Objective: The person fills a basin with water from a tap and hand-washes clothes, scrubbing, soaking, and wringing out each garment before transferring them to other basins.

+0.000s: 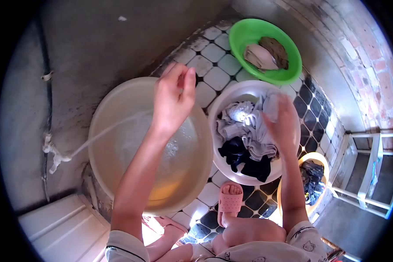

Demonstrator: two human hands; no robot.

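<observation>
My left hand (pixel 175 94) is raised above the right part of a large beige basin (pixel 101 118), its fingers curled; whether anything is in them I cannot make out. Water runs from a white tap (pixel 56 155) into this basin. My right hand (pixel 282 120), blurred by motion, is over the right side of a white basin (pixel 222 168) of clothes. Grey clothes (pixel 260 139) and black clothes (pixel 244 160) lie in it. The right hand is next to the grey cloth; its fingers are too smeared to tell a grip.
A green basin (pixel 240 37) with brown and pale cloth stands at the back. On the right are a yellow-rimmed basin (pixel 324 168) of dark items and a white rack (pixel 371 168). A dark hose (pixel 48 100) runs down the left wall. A white panelled box (pixel 67 227) is at lower left.
</observation>
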